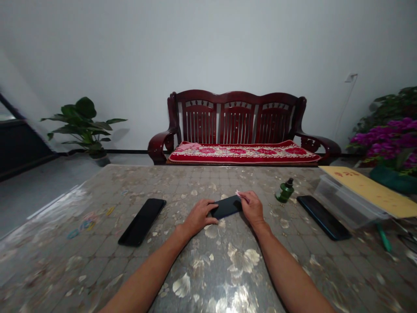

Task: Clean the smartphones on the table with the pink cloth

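Observation:
A dark smartphone [227, 207] lies on the patterned tabletop in front of me, its screen up. My left hand [199, 215] grips its left end, thumb along the near edge and fingers at the far edge. At the phone's right end is my right hand [251, 207], its fingers pinched round a small white and pinkish thing [237, 193] that pokes out over the far right corner. What that thing is stays too small to tell. Another black smartphone [142, 222] rests to the left, and a third smartphone [323, 217] to the right.
A green bottle [285, 191] with a black top stands beyond my right hand. Further right are a clear plastic box [347, 204], yellow card [374, 189] on it, and a green-handled tool [383, 238]. Coloured bands [87, 224] lie left. Behind the table [182, 182] is a wooden bench [237, 117].

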A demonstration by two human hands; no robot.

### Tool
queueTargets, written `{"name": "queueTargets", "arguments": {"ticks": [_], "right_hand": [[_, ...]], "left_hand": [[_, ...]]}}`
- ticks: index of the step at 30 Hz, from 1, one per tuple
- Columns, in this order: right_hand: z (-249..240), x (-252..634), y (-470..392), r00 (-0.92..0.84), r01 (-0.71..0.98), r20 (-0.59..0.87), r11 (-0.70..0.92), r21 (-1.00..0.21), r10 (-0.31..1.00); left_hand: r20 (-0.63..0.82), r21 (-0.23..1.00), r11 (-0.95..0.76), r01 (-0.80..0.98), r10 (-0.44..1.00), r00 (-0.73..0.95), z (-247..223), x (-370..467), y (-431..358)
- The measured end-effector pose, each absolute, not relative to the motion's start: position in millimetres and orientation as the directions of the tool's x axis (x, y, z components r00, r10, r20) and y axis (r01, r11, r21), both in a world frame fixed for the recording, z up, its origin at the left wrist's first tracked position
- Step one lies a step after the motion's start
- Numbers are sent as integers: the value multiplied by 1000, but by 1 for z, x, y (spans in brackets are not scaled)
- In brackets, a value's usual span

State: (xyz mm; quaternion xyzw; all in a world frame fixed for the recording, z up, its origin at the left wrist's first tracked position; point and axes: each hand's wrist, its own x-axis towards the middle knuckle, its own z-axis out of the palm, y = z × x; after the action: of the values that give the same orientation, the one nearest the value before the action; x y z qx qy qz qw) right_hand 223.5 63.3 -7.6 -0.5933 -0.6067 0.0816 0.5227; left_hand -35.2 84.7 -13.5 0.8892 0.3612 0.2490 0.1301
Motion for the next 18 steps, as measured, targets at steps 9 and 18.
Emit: {"name": "queueTargets", "arguments": {"ticks": [9,18], "right_hand": [[-17,233,81,430,358,367,217,-908,825],[-17,226,87,430,217,321,249,-944,844]], "left_hand": [[374,473,-713,518,694,614,-15,-27,48],[377,463,-707,535,703,603,-12,-16,28]]}}
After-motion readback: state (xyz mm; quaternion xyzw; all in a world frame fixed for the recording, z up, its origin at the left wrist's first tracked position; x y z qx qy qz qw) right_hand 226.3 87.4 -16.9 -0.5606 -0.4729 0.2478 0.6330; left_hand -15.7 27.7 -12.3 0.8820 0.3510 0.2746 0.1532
